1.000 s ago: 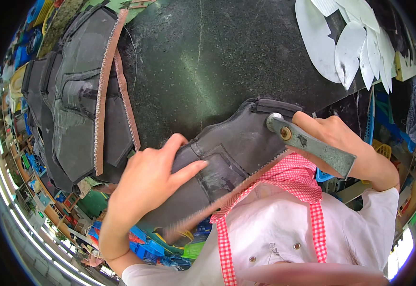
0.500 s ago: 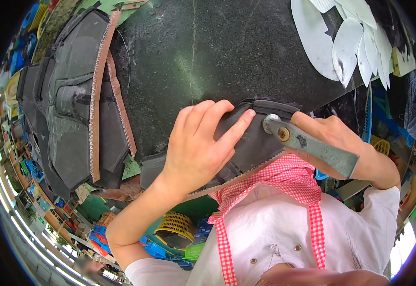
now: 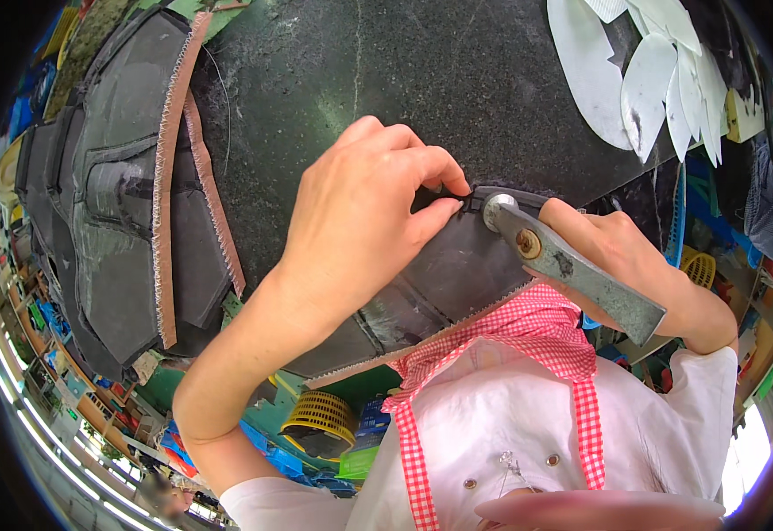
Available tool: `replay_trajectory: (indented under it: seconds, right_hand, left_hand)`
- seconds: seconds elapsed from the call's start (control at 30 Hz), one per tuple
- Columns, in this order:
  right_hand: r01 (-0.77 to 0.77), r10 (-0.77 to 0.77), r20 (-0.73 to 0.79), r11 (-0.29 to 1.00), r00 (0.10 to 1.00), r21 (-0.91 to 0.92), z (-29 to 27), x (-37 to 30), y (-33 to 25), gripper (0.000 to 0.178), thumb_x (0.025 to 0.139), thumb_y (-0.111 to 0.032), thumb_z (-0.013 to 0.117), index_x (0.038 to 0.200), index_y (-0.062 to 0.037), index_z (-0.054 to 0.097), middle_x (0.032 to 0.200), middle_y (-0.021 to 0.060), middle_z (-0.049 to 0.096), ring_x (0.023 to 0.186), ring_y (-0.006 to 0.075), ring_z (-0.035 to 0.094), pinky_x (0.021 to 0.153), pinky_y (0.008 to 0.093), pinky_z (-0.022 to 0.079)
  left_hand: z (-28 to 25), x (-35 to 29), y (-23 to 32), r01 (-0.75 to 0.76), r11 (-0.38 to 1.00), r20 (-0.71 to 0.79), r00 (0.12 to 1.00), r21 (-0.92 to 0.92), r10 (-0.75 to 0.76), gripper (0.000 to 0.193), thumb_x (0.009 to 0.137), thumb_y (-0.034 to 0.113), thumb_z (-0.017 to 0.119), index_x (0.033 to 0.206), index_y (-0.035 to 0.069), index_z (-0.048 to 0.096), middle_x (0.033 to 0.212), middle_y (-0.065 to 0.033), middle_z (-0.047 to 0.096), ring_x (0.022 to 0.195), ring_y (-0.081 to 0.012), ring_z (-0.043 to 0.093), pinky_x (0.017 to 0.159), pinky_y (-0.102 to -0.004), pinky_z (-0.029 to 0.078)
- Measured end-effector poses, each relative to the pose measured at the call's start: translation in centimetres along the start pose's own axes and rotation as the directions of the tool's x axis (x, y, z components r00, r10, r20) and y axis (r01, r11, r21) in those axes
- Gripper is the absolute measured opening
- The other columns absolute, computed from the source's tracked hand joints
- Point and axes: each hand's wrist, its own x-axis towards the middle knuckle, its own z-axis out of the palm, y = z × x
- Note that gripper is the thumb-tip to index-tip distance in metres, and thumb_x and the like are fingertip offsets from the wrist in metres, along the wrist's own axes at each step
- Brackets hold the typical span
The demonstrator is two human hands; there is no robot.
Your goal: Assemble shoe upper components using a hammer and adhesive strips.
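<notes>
My left hand [image 3: 378, 208] pinches the upper edge of a dark grey shoe-upper piece [image 3: 484, 265] between thumb and fingertips. This piece lies at the table's near edge, with a pale zigzag-stitched strip along its lower side. My right hand [image 3: 612, 239] is closed under a grey metal hammer [image 3: 572, 265], partly hidden by it. The hammer's round face is over the piece's folded upper edge, just right of my left fingertips; whether it touches is unclear. My right fingers lie beside that same edge.
Several similar dark uppers [image 3: 130, 203] with stitched tan strips are stacked at the left on the black speckled tabletop [image 3: 422, 80]. White leaf-shaped pieces [image 3: 581, 71] overlap at the far right. Below the table's edge stands a yellow basket [image 3: 320, 420].
My left hand has gone from fingers spread over the piece to a pinch on its upper edge, with the wrist raised. The hammer has barely moved.
</notes>
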Motion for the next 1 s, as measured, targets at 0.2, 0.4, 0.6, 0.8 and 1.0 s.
replay_trajectory:
  seconds: [0.2, 0.4, 0.6, 0.8, 1.0]
  right_hand:
    - [-0.005, 0.006, -0.027, 1.000, 1.000, 0.014, -0.1, 0.2, -0.1, 0.033, 0.086, -0.015, 0.071, 0.103, 0.0003, 0.048, 0.077, 0.0181, 0.056, 0.069, 0.0382, 0.064, 0.057, 0.0421, 0.050]
    - [0.032, -0.031, -0.065, 0.999, 0.997, 0.010, -0.9, 0.7, -0.1, 0.026, 0.087, -0.009, 0.074, 0.100, -0.0015, 0.052, 0.074, 0.0156, 0.057, 0.065, 0.0369, 0.064, 0.056, 0.0397, 0.048]
    - [-0.115, 0.114, -0.342, 0.993, 0.933, 0.016, -1.3, 1.3, -3.2, 0.021, 0.090, -0.008, 0.068, 0.106, -0.0036, 0.055, 0.074, 0.0117, 0.055, 0.065, 0.0355, 0.060, 0.059, 0.0356, 0.049]
    - [0.036, -0.108, -0.207, 0.946, 0.972, -0.324, -2.5, 3.1, -3.3, 0.026, 0.084, -0.005, 0.069, 0.104, -0.0018, 0.052, 0.073, 0.0141, 0.053, 0.069, 0.0415, 0.064, 0.057, 0.0444, 0.049]
    - [-0.019, 0.015, -0.017, 0.971, 1.000, -0.240, -1.7, 3.4, -1.3, 0.024, 0.089, -0.007, 0.064, 0.107, -0.0018, 0.049, 0.076, 0.0153, 0.051, 0.072, 0.0430, 0.062, 0.057, 0.0458, 0.047]
  left_hand:
    - [0.3, 0.0, -0.7, -0.149, 0.982, -0.084, 0.984, 0.114, 0.159, 0.018, 0.074, 0.015, 0.081, 0.092, 0.014, 0.078, 0.081, -0.0009, 0.062, 0.086, -0.0215, 0.058, 0.075, -0.0347, 0.050]
    - [0.6, 0.4, -1.8, -0.240, 0.971, -0.079, 0.968, 0.013, 0.240, 0.014, 0.072, 0.012, 0.081, 0.084, 0.012, 0.074, 0.084, -0.0011, 0.063, 0.086, -0.0219, 0.058, 0.073, -0.0350, 0.050]
    - [1.6, -0.5, -2.0, -0.456, 0.852, -0.165, 0.848, 0.258, 0.503, 0.017, 0.066, 0.011, 0.079, 0.075, 0.009, 0.064, 0.086, -0.0001, 0.062, 0.091, -0.0229, 0.059, 0.071, -0.0372, 0.048]
    - [2.4, -1.0, -1.8, -0.475, 0.789, -0.245, 0.772, 0.389, 0.586, 0.008, 0.067, 0.018, 0.066, 0.072, 0.012, 0.063, 0.086, -0.0004, 0.059, 0.096, -0.0215, 0.058, 0.076, -0.0339, 0.046]
    - [2.0, -2.1, -2.9, -0.265, 0.960, -0.269, 0.921, 0.092, 0.280, 0.018, 0.066, 0.011, 0.083, 0.081, 0.015, 0.073, 0.095, 0.0024, 0.065, 0.094, -0.0236, 0.057, 0.079, -0.0379, 0.043]
